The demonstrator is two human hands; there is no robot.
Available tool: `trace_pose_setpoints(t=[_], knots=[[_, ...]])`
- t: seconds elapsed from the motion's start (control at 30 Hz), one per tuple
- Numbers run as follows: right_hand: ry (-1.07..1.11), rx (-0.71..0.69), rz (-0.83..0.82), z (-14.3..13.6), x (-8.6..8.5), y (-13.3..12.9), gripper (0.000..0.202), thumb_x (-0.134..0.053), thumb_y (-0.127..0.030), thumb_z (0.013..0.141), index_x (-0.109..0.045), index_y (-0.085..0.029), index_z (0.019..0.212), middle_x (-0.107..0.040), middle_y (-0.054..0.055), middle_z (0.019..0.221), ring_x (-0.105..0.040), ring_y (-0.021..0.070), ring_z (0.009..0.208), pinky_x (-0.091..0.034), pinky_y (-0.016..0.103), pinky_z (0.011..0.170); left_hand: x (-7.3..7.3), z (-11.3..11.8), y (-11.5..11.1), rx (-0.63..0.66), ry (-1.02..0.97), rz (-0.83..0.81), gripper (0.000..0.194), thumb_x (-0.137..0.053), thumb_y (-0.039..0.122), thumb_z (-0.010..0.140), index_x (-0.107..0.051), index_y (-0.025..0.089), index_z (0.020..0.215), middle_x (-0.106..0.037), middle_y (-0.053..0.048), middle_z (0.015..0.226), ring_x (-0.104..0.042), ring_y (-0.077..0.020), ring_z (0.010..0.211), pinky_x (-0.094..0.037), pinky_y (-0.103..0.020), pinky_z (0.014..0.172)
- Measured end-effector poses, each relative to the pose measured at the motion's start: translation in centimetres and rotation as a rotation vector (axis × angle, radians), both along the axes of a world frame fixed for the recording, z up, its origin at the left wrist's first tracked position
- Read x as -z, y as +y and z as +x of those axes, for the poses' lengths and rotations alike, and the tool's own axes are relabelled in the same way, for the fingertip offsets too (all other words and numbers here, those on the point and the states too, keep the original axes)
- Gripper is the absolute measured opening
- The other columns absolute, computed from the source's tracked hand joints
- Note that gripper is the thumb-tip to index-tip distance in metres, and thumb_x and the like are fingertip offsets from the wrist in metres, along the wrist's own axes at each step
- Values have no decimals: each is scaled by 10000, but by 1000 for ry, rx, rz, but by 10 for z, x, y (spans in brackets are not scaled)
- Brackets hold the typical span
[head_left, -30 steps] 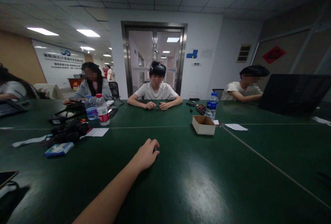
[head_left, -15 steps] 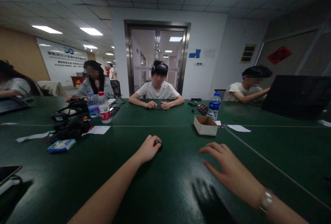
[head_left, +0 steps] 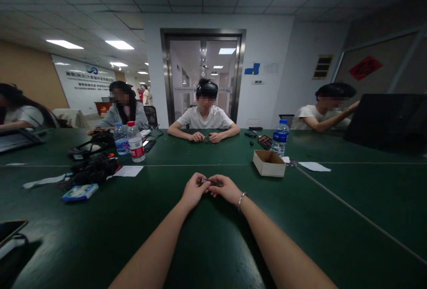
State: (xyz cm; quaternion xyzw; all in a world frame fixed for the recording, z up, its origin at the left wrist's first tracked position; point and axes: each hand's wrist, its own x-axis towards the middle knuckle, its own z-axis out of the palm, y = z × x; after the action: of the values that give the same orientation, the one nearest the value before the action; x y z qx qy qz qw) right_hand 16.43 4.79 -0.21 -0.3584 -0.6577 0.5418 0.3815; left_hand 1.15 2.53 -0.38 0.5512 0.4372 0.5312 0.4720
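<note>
Both my hands meet over the middle of the green table point(head_left: 213, 226). My left hand point(head_left: 195, 191) is closed, its thumb and fingers pinching a small dark object point(head_left: 210, 182) with a lighter tip; the fingers cover most of it, so its kind cannot be made out. From the other side my right hand point(head_left: 227, 189), with a silver bracelet point(head_left: 240, 201) at the wrist, grips the same object with fingertips and thumb. The fingertips of the two hands almost touch. Nearest to them on the right stands an open cardboard box point(head_left: 268, 166).
Behind the box stands a blue-capped water bottle point(head_left: 279, 138). To the left are two bottles point(head_left: 135, 143), a white paper point(head_left: 128, 171), tangled black gear point(head_left: 91, 169) and a blue packet point(head_left: 79, 192). A person point(head_left: 205, 115) sits opposite; other people sit at both sides.
My right hand has moved left from beside the box, where it was open, and closed on the small dark object at my left hand. My left hand has hardly moved.
</note>
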Motion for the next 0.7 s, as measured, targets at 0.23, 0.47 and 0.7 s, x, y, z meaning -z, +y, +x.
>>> trace_pose_setpoints(t=[0.23,0.47,0.7], knots=[[173,106,3,5,7,0,429,-767,-325,586,-575,-139,921,-584,-1,725,-567,102,523,-479,223,482,-4,-1,0,57,-33,-30,254,-681,297,700,-565,132,856,-591,-34,775,-602,-122,706,-494,-212,622],[233,209,15,6,4,-3,371,-753,-327,612,-615,-145,904,-561,15,797,-573,100,565,-469,217,505,-7,-3,-3,19,52,-51,232,-646,299,733,-593,129,882,-606,-47,801,-589,-130,731,-495,-230,632],[266,190,19,9,2,-6,363,-765,-301,596,-637,-149,900,-557,17,805,-562,105,608,-473,241,578,-11,0,-5,7,161,-61,260,-567,357,766,-569,117,864,-563,-6,604,-511,-100,528,-412,-203,487]])
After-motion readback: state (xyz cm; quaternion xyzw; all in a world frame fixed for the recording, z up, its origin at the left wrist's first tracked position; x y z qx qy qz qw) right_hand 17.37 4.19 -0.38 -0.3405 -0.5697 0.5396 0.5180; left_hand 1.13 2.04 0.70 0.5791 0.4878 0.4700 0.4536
